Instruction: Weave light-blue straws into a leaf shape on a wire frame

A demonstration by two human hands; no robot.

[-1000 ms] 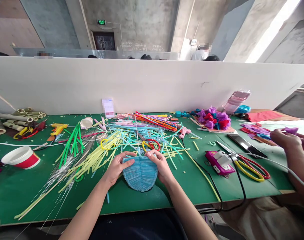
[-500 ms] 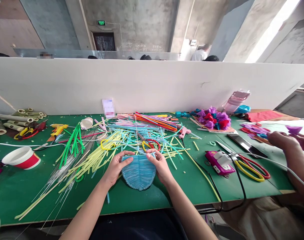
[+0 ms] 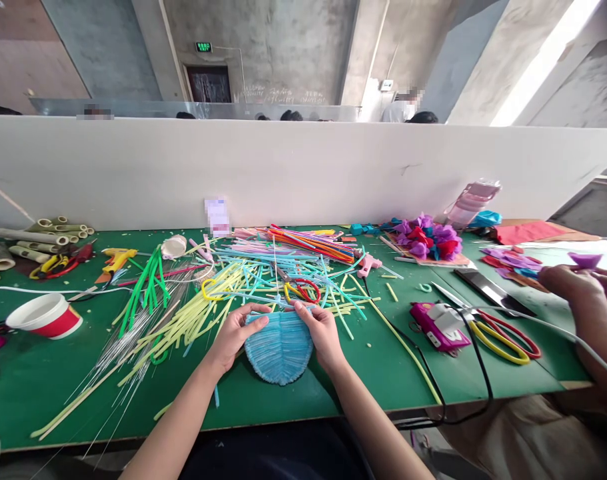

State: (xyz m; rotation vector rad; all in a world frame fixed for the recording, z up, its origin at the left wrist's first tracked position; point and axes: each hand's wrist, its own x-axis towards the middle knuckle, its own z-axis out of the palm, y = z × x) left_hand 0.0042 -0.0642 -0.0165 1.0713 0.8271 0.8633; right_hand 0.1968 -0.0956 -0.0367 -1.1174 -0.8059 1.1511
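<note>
A blue leaf made of pipe cleaners [image 3: 279, 350] hangs between my two hands above the front of the table, its rounded end towards me. My left hand [image 3: 236, 335] pinches its upper left edge between thumb and fingers. On the upper right edge, my right hand [image 3: 319, 330] grips it the same way. A thin wire [image 3: 275, 267] stands up from the leaf's far edge. Just beyond my hands lie small scissors with red and yellow handles [image 3: 303, 291], on a heap of yellow-green [image 3: 203, 307] and light blue pipe cleaners [image 3: 263, 257].
Large scissors [image 3: 503, 337], a magenta power adapter [image 3: 438, 327] and black cables lie at right. Beyond them a co-worker's hands [image 3: 578, 280] hold purple material. A paper cup [image 3: 46, 315], thin wires [image 3: 118, 347] and a yellow glue gun [image 3: 117, 259] are left. A white partition [image 3: 293, 173] stands behind.
The leaf stays in both my hands and appears slightly lower. My fingers have shifted only a little at its far edge. The rest of the table looks the same.
</note>
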